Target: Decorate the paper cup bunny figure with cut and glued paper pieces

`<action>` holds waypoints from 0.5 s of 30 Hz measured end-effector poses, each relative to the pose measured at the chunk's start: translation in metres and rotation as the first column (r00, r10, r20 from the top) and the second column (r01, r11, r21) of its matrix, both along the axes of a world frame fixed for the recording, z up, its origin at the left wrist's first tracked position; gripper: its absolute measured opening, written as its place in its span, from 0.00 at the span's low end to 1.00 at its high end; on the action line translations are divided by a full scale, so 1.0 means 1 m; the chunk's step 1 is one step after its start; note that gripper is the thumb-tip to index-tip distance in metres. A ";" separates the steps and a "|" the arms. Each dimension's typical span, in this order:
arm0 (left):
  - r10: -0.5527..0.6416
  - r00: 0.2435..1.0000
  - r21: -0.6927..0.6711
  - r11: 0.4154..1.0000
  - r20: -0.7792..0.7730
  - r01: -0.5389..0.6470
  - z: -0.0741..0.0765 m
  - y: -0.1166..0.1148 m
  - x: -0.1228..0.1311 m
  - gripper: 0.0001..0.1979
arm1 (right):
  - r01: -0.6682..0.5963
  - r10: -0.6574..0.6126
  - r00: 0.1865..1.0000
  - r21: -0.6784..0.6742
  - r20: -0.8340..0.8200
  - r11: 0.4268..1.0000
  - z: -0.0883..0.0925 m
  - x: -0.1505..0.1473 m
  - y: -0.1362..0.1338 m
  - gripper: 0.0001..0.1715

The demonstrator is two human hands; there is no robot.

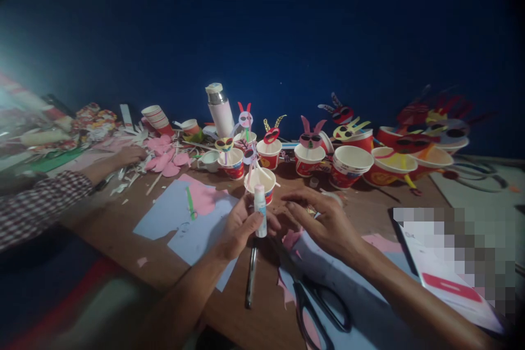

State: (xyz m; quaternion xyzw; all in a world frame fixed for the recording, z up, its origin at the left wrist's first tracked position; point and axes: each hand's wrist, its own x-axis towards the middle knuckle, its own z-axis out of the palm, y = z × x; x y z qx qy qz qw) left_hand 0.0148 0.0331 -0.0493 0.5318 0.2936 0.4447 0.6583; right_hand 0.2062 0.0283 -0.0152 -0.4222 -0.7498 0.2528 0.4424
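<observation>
A white glue stick (260,212) stands upright in my left hand (239,228), its pale pink top uppermost. Right of it is my right hand (322,216), with fingers loosely bent and apart, nothing visible in them. Just beyond both hands sits a red and white paper cup (261,179) with light paper strips rising from it. Below the glue stick a dark pen (250,279) lies on the table. Black-handled scissors (314,301) rest on blue and pink paper at the front, their blades partly in shadow.
Paper cups with cut-paper sunglasses faces (309,158) line the back. A thermos (219,109) stands behind them. Blue paper sheets (164,219) and pink cutouts (163,156) lie left, near another person's checked sleeve (53,197). At right lies a phone or tablet (447,268), screen lit.
</observation>
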 end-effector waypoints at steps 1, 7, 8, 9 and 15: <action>0.000 1.000 -0.001 1.000 0.004 0.000 0.000 0.000 0.000 0.17 | -0.002 0.002 1.000 -0.011 0.000 1.000 0.000 0.000 0.000 0.10; 0.074 0.997 -0.010 0.997 0.010 -0.074 -0.004 0.001 -0.001 0.17 | -0.029 0.044 0.994 -0.151 0.096 0.988 -0.004 0.004 0.003 0.14; 0.094 0.996 0.002 0.996 0.004 -0.094 -0.004 0.001 -0.002 0.17 | -0.038 0.059 0.991 -0.167 0.122 0.985 -0.005 0.004 0.003 0.17; 0.113 0.994 0.016 0.993 -0.002 -0.113 -0.004 0.001 -0.002 0.16 | -0.052 0.078 0.987 -0.179 0.141 0.982 -0.006 0.004 0.003 0.19; 0.236 0.970 0.058 0.971 -0.060 -0.233 -0.002 0.002 -0.003 0.14 | -0.183 0.240 0.938 -0.233 0.251 0.955 -0.007 -0.005 -0.003 0.15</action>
